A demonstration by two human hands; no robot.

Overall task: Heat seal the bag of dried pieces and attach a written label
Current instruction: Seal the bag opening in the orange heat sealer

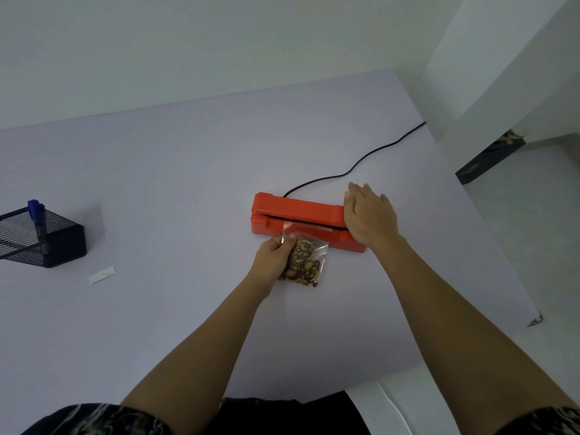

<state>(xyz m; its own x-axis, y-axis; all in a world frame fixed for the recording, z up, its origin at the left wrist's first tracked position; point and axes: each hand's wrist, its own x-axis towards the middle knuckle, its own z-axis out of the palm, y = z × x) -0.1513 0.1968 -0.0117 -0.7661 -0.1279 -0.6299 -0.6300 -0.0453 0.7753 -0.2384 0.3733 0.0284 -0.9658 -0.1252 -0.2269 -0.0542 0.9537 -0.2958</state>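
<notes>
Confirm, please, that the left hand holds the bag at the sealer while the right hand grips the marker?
Not quite: in the head view the right hand rests on the sealer, not gripping the marker, which stands in the holder. The left hand does hold the bag at the sealer.

A pale lilac counter [188,171] is filling most of the frame, its far edge running along a white wall and its right edge falling away at the right of the picture. A red heat sealer [298,211] is sitting just right of centre, lying lengthwise across the view, with its black cord [354,166] trailing over the surface toward the upper right. A clear bag [309,262] of brown dried pieces is lying just below it, its top reaching into the slot. At the left edge a black mesh holder [59,243] is standing with a blue marker [36,211] upright inside. A white label strip [102,274] is lying near the holder, to its lower right.
</notes>
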